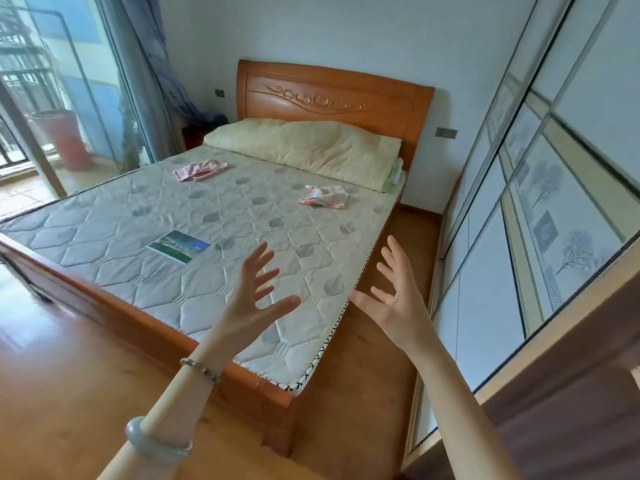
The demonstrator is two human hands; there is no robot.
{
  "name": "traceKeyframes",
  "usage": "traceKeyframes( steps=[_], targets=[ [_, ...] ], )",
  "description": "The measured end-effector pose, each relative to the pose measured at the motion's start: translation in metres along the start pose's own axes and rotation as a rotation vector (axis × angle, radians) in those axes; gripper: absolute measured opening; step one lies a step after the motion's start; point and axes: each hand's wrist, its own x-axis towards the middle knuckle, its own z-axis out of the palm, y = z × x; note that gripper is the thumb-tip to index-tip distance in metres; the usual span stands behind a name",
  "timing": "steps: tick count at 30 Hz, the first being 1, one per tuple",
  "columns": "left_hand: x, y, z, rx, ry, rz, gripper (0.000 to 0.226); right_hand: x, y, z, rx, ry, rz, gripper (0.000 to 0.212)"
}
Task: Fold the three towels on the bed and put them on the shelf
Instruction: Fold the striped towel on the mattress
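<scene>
Head view: left hand [251, 304], right hand [398, 301] at lower centre, fingers spread, empty. Pink towel [200, 169], floral towel [323, 196], blue-green towel [178, 246] lie apart on bed [100, 220].

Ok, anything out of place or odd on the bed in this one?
Nothing damaged or spilled. The pink towel and the white patterned towel lie crumpled on the mattress, while the blue-green towel lies flat.

A crumpled pink towel [200, 169] lies on the bed [104, 237] near its head end, a crumpled white-and-orange towel [323, 196] lies near its right edge, and a flat blue-green towel [178, 246] lies toward its foot.
</scene>
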Motion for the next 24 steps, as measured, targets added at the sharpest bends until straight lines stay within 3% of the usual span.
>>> traceKeyframes(
  steps=[8,14,24],
  targets=[
    [0.110,-0.041,0.045,-0.016,-0.092,-0.031,0.111,0.086,0.056,-0.042,0.007,0.074,0.064,0.101],
    [0.217,-0.054,0.097,-0.038,-0.108,-0.050,0.099,0.176,0.094,-0.089,0.009,0.092,0.086,0.100],
    [0.361,-0.079,0.159,0.005,-0.147,-0.006,0.118,0.295,0.147,-0.147,-0.017,0.165,0.132,0.101]
  ],
)
